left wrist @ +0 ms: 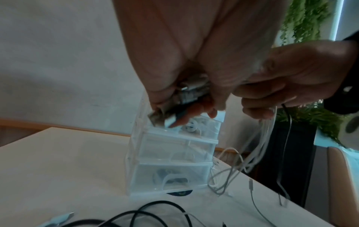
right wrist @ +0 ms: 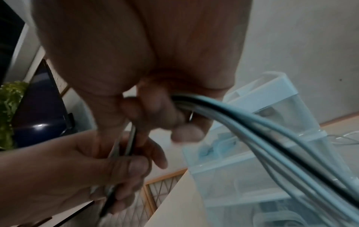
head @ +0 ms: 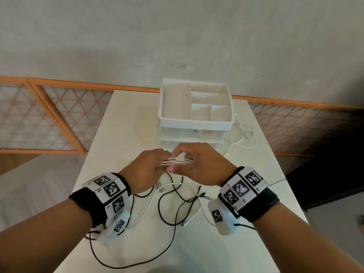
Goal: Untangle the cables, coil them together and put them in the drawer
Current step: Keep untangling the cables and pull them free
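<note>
Both hands hold one bundle of cables above the table, in front of the drawer unit. My left hand grips the bundle's end, where metal plugs stick out past its fingers. My right hand curls round the same white and black cables, which trail off past the drawer unit's right side. More black and white cables lie tangled on the table below my wrists. The drawer fronts look shut.
The white table carries the translucent drawer unit with an open divided tray on top. Loose white cable ends lie to the unit's right. An orange lattice railing runs behind the table.
</note>
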`<state>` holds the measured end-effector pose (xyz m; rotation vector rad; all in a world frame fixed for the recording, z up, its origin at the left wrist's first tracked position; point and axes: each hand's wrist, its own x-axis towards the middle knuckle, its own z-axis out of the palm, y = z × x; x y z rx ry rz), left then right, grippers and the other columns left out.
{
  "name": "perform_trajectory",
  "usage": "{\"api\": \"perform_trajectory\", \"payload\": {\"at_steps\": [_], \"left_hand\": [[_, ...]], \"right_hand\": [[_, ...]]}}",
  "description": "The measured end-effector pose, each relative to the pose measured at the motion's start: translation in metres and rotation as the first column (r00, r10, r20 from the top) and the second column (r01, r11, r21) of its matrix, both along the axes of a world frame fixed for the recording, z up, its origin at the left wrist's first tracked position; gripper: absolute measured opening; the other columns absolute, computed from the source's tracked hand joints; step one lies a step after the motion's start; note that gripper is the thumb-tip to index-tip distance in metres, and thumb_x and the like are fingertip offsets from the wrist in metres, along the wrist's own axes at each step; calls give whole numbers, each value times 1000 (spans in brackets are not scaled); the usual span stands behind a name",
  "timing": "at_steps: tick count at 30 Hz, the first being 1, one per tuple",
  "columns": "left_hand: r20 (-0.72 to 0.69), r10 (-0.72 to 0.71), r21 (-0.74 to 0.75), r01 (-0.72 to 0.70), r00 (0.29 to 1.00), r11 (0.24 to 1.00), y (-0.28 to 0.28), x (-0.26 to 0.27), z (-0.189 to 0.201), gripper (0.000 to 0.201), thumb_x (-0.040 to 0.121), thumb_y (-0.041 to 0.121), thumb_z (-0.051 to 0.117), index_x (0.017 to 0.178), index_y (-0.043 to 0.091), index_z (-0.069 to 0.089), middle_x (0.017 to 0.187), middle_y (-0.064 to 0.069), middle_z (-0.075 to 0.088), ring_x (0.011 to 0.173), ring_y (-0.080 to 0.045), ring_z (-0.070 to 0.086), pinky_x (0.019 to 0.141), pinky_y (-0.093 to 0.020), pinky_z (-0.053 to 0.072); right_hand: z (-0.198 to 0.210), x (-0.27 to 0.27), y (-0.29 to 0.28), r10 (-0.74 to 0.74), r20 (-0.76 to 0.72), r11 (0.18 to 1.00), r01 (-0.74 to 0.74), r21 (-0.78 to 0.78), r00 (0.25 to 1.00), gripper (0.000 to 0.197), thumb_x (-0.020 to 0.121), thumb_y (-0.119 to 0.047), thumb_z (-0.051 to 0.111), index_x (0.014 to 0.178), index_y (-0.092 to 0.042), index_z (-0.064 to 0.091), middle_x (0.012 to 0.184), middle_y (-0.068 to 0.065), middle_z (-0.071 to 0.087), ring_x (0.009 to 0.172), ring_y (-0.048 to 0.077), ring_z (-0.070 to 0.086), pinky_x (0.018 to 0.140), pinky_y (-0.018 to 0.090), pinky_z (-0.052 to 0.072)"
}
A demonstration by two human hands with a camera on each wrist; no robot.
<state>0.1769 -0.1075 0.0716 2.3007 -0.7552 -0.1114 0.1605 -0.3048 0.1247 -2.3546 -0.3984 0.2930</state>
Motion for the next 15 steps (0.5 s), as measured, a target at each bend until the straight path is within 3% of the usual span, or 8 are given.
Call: {"api": "perform_trajectory", "payload": {"at_steps": [3,5,6,8,10,11,13,15], "left_hand": [[-206,64,-39,-74,976,997,10,0,3,9,89,30,70,95,32,63,76,13,66,67,-4,60,63,-17,47],[-356,102,-96,-145,929,985,16,-1,2,7,88,23,70,92,26,66,74,8,67,65,-7,64,65,-24,53],[-369,102,-106,-151,924,983,16,-2,2,2,90,16,67,92,17,66,73,4,66,63,-9,64,63,-27,54],[-232,94,-65,-112,968,992,13,-4,1,5,91,9,61,95,9,65,78,2,61,63,-4,58,65,-25,48],[-124,63,-53,-70,990,996,4,-6,4,23,89,6,63,110,16,64,95,3,62,80,-3,59,73,-20,47],[-141,69,-78,-81,988,994,2,-5,6,36,87,5,64,119,20,61,102,4,61,88,-4,60,77,-17,48],[-227,87,-128,-118,970,985,1,-4,11,53,83,2,67,128,25,54,107,4,62,86,-3,62,75,-12,48],[-247,82,-106,-111,965,988,3,-3,13,57,81,2,68,129,28,50,103,4,65,79,0,63,71,-12,49]], "right_hand": [[1,-1,-2,-49,52,992,42,120,997,15,89,-37,73,88,-22,77,62,-15,63,54,-1,51,57,14,36],[0,-2,-10,-78,6,982,75,172,997,14,89,-37,73,86,-23,77,55,-13,55,48,3,43,53,16,33],[0,-4,-11,-73,-21,981,75,180,997,14,89,-38,73,85,-24,77,51,-12,50,46,4,39,51,18,31],[-1,-9,-6,-29,-49,986,37,162,998,17,92,-40,68,84,-27,75,50,-12,48,46,5,38,52,23,33],[-3,-10,3,0,-23,993,3,121,1000,24,95,-40,64,77,-25,71,50,-9,51,46,5,41,55,25,37],[-3,-10,5,-11,-9,994,12,113,1000,28,96,-37,64,72,-23,69,51,-7,51,46,5,41,54,25,37],[-5,-9,3,-41,17,991,38,131,999,34,96,-32,64,68,-15,68,51,-5,52,44,5,40,52,23,35],[-6,-13,1,-36,30,989,31,148,999,22,98,-29,63,84,-19,78,53,-3,58,45,6,45,52,23,38]]}}
